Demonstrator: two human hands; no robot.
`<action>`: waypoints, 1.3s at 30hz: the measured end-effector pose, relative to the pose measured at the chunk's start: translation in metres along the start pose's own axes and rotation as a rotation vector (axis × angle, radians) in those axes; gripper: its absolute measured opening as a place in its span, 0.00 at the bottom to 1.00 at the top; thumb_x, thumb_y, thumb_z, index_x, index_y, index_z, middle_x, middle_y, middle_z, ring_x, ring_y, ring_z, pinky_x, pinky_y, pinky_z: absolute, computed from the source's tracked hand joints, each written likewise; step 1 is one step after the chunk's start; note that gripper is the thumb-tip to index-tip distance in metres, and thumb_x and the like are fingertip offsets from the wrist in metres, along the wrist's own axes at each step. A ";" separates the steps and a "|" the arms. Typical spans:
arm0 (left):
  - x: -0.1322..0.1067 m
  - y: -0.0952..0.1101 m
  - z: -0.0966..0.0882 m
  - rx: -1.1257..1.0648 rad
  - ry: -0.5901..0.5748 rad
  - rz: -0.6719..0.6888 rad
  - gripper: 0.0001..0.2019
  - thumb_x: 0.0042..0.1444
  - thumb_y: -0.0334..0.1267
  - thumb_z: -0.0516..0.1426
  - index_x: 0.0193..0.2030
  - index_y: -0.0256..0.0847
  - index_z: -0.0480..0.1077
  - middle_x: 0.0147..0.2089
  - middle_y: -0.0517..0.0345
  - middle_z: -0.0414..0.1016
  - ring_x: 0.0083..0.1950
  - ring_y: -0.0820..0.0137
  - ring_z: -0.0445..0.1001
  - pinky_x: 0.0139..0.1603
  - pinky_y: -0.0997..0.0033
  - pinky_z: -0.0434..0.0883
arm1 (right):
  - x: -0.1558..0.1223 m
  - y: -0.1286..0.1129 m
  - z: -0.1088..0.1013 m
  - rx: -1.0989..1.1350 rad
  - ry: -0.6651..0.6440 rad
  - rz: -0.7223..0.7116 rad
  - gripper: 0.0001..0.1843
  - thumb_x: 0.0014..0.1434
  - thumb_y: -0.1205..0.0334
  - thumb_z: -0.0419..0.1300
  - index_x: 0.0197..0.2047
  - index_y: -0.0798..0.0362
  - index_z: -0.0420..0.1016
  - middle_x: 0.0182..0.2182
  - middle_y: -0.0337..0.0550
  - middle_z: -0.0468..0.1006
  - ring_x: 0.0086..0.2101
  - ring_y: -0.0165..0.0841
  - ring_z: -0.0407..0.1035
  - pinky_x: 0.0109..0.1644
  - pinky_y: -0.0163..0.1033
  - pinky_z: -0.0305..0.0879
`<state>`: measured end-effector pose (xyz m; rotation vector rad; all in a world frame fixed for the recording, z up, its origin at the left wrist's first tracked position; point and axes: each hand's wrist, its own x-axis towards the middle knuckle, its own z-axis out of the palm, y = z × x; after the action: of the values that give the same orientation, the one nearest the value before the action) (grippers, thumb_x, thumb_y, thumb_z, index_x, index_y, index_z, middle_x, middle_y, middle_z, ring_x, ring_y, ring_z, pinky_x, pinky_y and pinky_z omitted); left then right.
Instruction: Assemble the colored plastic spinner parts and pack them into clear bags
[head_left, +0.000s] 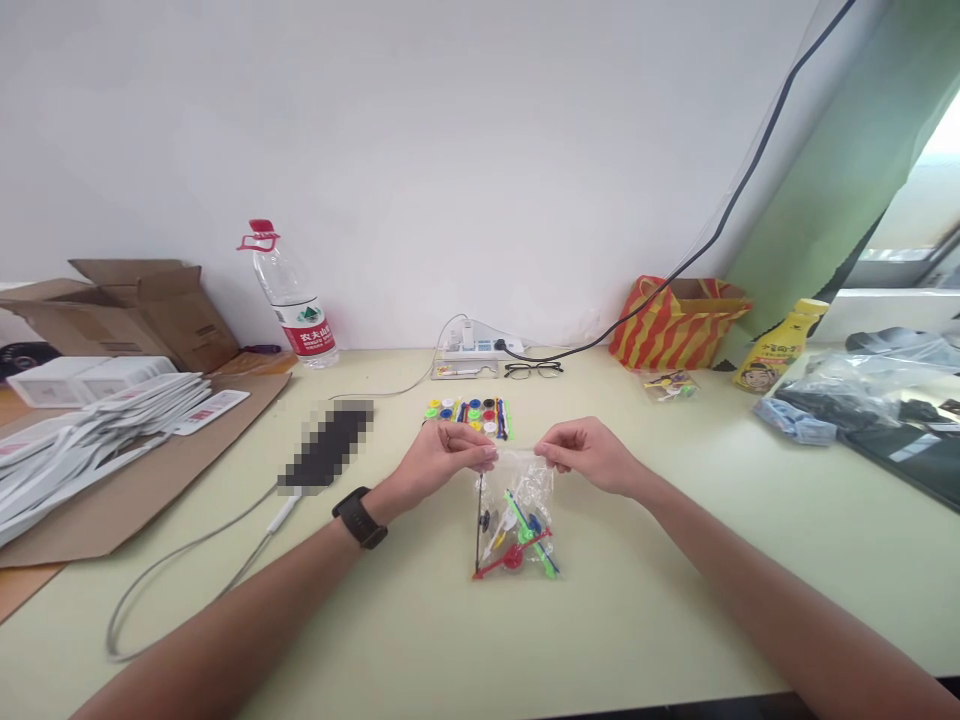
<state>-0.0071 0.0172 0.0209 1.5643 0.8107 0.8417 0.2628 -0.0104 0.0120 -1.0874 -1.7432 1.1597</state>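
- The left hand (454, 447) had its thumb and fingers pinched on one top corner of a clear plastic bag (517, 535).
- The right hand (592, 452) nipped the opposite corner likewise, so the rim stretched between them.
- The bag was in front of the person, above the near part of the bench (420, 640); whether its bottom touched, I couldn't tell.
- Inside lay loose sticks and discs, including a red stick (513, 557) across the bottom.
- It looked light to me: film limp and slick, pieces stiff, thin sticks perhaps snappable. The rim corners seemed the best hold, since squeezing lower could press the sticks through the film.
- Just beyond the hands lay a set of coloured discs and sticks (489, 416).
- Farther back were eyeglasses (517, 370) and a power strip (480, 343); a water bottle (307, 330) stood off to the left.
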 end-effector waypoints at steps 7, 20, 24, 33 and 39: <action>0.002 -0.001 0.000 -0.012 -0.024 -0.001 0.16 0.52 0.47 0.72 0.37 0.34 0.82 0.34 0.46 0.85 0.35 0.63 0.84 0.41 0.65 0.82 | 0.000 -0.001 -0.008 -0.008 -0.021 -0.014 0.22 0.58 0.41 0.69 0.32 0.53 0.82 0.26 0.42 0.78 0.27 0.32 0.69 0.33 0.39 0.68; 0.004 -0.004 -0.007 0.019 0.014 0.034 0.13 0.53 0.44 0.72 0.33 0.33 0.81 0.31 0.50 0.83 0.31 0.69 0.80 0.36 0.72 0.77 | 0.002 0.011 0.013 0.245 0.037 0.012 0.20 0.54 0.45 0.74 0.37 0.54 0.84 0.28 0.41 0.78 0.29 0.31 0.67 0.34 0.39 0.67; 0.005 -0.003 -0.009 0.002 0.001 0.051 0.12 0.52 0.42 0.72 0.34 0.34 0.82 0.31 0.51 0.83 0.31 0.71 0.78 0.36 0.73 0.76 | 0.003 0.018 0.015 0.323 0.099 0.029 0.16 0.54 0.52 0.74 0.41 0.54 0.87 0.28 0.42 0.79 0.29 0.30 0.67 0.35 0.38 0.65; 0.006 -0.007 -0.008 -0.041 0.082 0.077 0.07 0.55 0.37 0.69 0.38 0.36 0.85 0.33 0.50 0.85 0.35 0.67 0.81 0.41 0.70 0.78 | 0.004 0.019 0.015 0.413 0.115 0.009 0.11 0.54 0.58 0.70 0.41 0.51 0.90 0.29 0.43 0.79 0.31 0.32 0.66 0.36 0.39 0.63; 0.005 -0.005 -0.003 -0.038 0.105 0.061 0.11 0.49 0.39 0.73 0.38 0.36 0.85 0.36 0.48 0.86 0.36 0.65 0.82 0.41 0.69 0.80 | 0.000 0.012 0.014 0.204 0.159 -0.167 0.11 0.59 0.60 0.64 0.41 0.50 0.89 0.30 0.43 0.78 0.31 0.33 0.66 0.36 0.40 0.65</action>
<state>-0.0077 0.0234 0.0167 1.5282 0.8206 0.9848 0.2529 -0.0117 -0.0035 -0.8701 -1.5260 1.0901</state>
